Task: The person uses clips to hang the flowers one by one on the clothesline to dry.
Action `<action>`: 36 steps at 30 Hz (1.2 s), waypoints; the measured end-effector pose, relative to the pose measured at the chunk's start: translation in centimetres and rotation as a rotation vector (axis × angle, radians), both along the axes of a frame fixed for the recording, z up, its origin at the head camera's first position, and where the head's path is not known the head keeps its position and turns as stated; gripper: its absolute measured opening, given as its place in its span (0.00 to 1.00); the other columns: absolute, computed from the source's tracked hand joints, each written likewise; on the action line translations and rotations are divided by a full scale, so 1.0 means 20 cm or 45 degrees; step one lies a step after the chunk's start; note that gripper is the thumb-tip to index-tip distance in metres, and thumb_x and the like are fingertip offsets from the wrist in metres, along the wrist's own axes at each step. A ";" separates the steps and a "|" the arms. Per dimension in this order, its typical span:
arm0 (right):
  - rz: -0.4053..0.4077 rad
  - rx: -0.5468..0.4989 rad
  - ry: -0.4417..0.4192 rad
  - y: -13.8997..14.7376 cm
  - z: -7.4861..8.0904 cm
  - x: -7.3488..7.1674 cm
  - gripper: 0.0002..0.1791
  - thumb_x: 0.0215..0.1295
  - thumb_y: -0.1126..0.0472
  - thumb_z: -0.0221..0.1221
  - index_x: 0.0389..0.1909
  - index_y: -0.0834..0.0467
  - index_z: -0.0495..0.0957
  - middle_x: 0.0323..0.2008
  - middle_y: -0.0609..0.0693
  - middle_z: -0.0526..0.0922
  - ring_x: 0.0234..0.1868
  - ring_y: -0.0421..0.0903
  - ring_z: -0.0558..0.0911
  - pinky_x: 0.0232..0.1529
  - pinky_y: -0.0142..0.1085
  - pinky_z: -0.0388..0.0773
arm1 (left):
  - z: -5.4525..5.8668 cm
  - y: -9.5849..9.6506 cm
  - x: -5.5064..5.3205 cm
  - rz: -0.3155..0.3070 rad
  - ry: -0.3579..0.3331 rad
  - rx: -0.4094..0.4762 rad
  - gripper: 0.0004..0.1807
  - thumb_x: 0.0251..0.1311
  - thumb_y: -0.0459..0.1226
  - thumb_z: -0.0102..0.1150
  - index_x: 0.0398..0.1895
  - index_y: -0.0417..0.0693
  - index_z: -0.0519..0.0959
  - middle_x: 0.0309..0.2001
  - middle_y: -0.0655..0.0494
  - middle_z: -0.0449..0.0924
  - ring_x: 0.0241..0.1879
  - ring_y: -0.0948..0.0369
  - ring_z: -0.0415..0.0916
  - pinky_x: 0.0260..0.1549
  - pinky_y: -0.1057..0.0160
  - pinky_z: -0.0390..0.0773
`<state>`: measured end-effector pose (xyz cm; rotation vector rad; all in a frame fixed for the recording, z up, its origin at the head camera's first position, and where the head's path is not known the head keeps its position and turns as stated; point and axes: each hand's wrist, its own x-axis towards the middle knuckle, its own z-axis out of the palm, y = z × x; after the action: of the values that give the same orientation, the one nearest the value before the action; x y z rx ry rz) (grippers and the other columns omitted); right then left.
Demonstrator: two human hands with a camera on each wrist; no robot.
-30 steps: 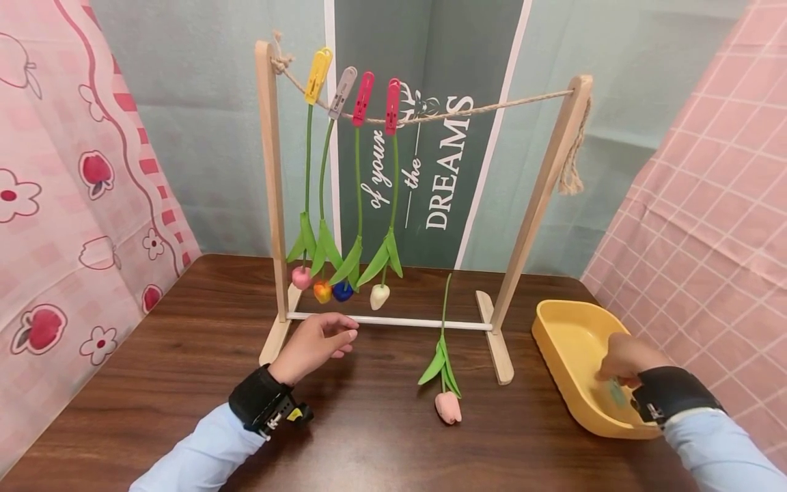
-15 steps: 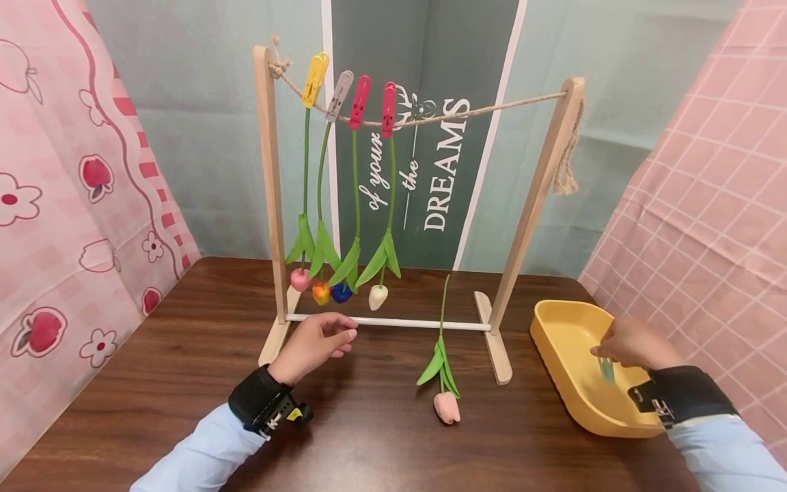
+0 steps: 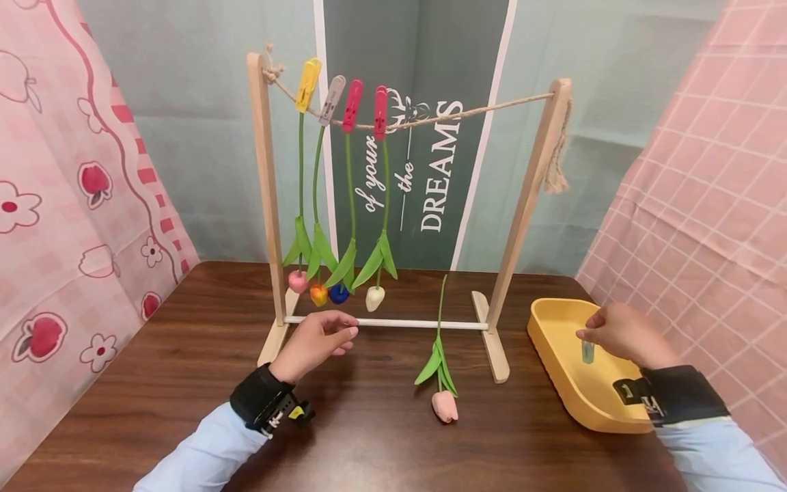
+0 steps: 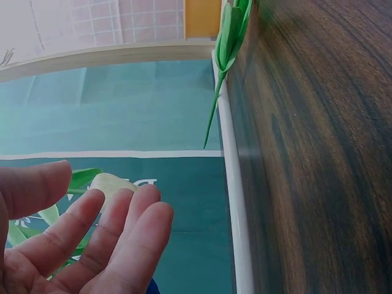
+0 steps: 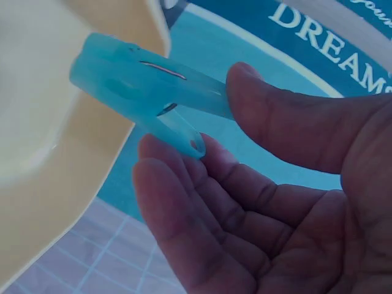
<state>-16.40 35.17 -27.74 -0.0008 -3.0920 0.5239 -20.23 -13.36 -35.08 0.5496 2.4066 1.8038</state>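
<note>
Over the yellow tray, my right hand pinches a translucent teal clothespin between thumb and fingers. In the head view the clothespin hangs below the fingertips. My left hand holds nothing; its fingers are relaxed near the white bar of the wooden frame. A pale pink tulip lies on the table, its stem reaching across the bar. Tulips hang head down from the rope: pink, orange, blue and white, held by yellow, grey and red clothespins.
The frame's posts rise at both sides, their wooden feet on the dark wood table. Pink patterned cloths flank the table, and a green and blue cloth hangs behind.
My right hand has lifted the teal clothespin from low in the tray and moved up and slightly left with it. My left hand stays in place. The head view has shifted slightly.
</note>
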 end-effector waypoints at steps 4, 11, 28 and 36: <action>-0.009 -0.021 0.030 -0.05 0.01 0.00 0.13 0.60 0.59 0.64 0.28 0.66 0.78 0.23 0.51 0.75 0.23 0.48 0.71 0.22 0.39 0.68 | 0.00 0.02 -0.01 -0.007 -0.009 0.009 0.13 0.64 0.34 0.61 0.47 0.34 0.79 0.36 0.48 0.82 0.35 0.54 0.82 0.37 0.54 0.83; 0.005 -0.059 0.078 -0.12 0.01 -0.01 0.12 0.61 0.60 0.65 0.27 0.66 0.79 0.22 0.50 0.75 0.23 0.47 0.71 0.23 0.38 0.69 | 0.00 0.05 -0.02 -0.025 -0.004 0.004 0.14 0.64 0.34 0.62 0.48 0.32 0.79 0.34 0.49 0.82 0.34 0.57 0.81 0.37 0.54 0.83; -0.007 -0.133 0.186 -0.27 0.00 -0.04 0.20 0.62 0.56 0.65 0.39 0.72 0.77 0.31 0.58 0.81 0.30 0.51 0.77 0.27 0.39 0.73 | 0.05 0.22 -0.01 -0.077 0.029 0.001 0.11 0.62 0.33 0.63 0.45 0.35 0.81 0.33 0.50 0.82 0.35 0.52 0.82 0.35 0.56 0.84; -0.010 -0.212 0.190 -0.31 -0.01 -0.05 0.17 0.64 0.57 0.64 0.41 0.70 0.78 0.32 0.57 0.81 0.31 0.50 0.77 0.28 0.38 0.73 | 0.06 0.28 -0.05 -0.121 0.055 -0.007 0.12 0.62 0.34 0.63 0.46 0.35 0.81 0.34 0.50 0.83 0.36 0.53 0.82 0.34 0.58 0.84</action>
<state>-17.40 28.90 -28.01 0.0244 -2.8942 0.7431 -21.19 -7.67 -33.84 0.6960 2.3684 1.7646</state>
